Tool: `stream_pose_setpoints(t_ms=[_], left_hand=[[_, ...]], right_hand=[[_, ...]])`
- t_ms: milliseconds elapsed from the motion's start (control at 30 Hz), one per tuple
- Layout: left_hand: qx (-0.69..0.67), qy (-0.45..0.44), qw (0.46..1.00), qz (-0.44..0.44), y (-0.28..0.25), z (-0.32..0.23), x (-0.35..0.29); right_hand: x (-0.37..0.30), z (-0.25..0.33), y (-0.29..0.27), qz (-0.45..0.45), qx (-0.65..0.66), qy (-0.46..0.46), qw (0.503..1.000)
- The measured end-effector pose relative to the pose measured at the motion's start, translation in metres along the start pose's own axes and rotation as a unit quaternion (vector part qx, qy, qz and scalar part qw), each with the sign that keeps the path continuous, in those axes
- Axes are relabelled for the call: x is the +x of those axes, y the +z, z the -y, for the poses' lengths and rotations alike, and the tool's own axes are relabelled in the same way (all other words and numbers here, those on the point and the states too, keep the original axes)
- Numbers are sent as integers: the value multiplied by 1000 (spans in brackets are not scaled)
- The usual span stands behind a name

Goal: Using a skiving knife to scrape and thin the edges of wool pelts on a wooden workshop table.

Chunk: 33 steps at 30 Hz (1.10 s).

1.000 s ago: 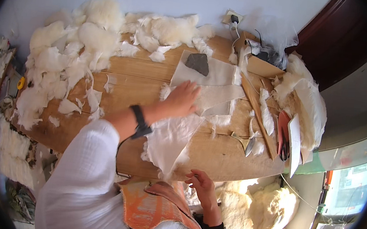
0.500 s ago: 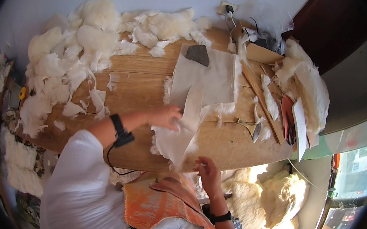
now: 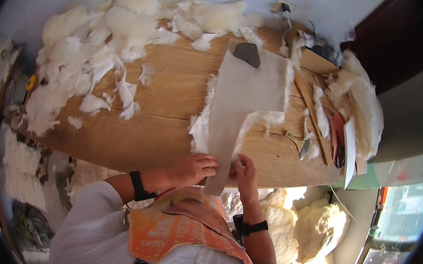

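Observation:
A fur pelt (image 3: 251, 85) lies skin side up on the wooden table, white fluff showing along its edges. Its narrow strip runs toward me and hangs past the table's near edge. My left hand (image 3: 193, 170) is closed at the strip's left edge, fingers bent; something small and dark shows under them, too hidden to name. At the opposite edge my right hand (image 3: 244, 176) is closed, with thumb and fingers bent against the strip. A dark flat stone (image 3: 247, 54) rests on the pelt's far end.
Heaps of cream fur (image 3: 92, 44) cover the table's (image 3: 170, 87) left and back. To the right lie a wooden stick (image 3: 313, 116), a metal-bladed tool (image 3: 299, 143), red-handled scissors (image 3: 339, 136) and a white card (image 3: 348, 150). An open box (image 3: 320, 61) stands behind them.
The pelt's folded strip now lies straight toward me. My left hand has come back to the near edge, and my right hand has moved up to the strip. The view has shifted slightly.

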<state>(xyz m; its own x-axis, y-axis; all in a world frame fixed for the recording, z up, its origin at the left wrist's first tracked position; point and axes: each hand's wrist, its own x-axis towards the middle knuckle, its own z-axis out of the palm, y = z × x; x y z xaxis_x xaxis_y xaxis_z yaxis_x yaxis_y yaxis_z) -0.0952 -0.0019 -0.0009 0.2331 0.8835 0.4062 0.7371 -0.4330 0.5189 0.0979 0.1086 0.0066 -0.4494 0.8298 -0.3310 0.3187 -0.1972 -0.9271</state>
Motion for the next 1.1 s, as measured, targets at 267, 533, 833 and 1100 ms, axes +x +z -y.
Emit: stream_pose_setpoints(t_ms=[267, 533, 833, 1100], left_hand=[[-86, -18, 995, -53, 2, -32, -45], [-294, -388, 851, -197, -13, -3, -44], [-424, -356, 799, -237, 1, -18, -40], [-213, -289, 908, -216, -1, -18, -41]], right_hand=[[12, 11, 7, 30, -85, -12, 996], [-29, 44, 27, -116, -407, -393, 816], [-6, 29, 76, 4, -416, -393, 820], [0, 17, 28, 22, 222, 4, 975]])
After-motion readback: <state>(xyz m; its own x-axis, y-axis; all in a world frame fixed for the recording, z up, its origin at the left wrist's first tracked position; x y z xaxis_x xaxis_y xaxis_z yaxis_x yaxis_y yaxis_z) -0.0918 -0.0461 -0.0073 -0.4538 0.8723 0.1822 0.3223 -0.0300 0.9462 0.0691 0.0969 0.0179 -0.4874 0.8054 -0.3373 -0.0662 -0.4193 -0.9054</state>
